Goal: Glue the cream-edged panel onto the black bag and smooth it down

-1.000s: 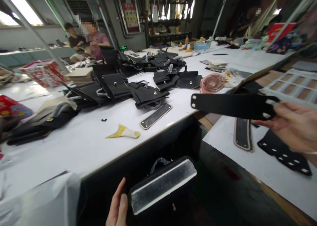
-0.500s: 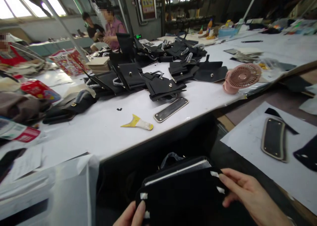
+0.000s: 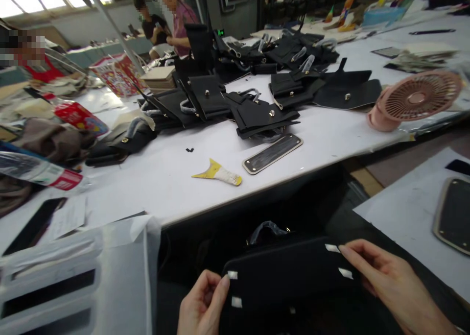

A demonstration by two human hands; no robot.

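A black handbag (image 3: 290, 278) is in front of me, low in the head view. Small white tabs stick to it near both side edges. My left hand (image 3: 205, 300) pinches its left edge between thumb and fingers, beside the tabs. On the opposite edge, my right hand (image 3: 382, 276) grips near the upper right corner, with some fingers hidden behind. Behind the top edge rises a handle (image 3: 270, 227) wrapped in clear plastic. The bag's lower part blends into the dark area below.
On the white table (image 3: 165, 188) lie a yellow scraper-like piece (image 3: 218, 172), a dark riveted panel (image 3: 272, 154) and several black bags (image 3: 257, 109). A pink fan (image 3: 414, 100) stands at right. Another riveted panel (image 3: 457, 217) rests on white paper. Several people (image 3: 181, 21) sit farther back.
The view has shifted, so the table things appear farther right. The pale strip along the bag's top edge is out of sight now. Both hands keep hold of the bag's sides.
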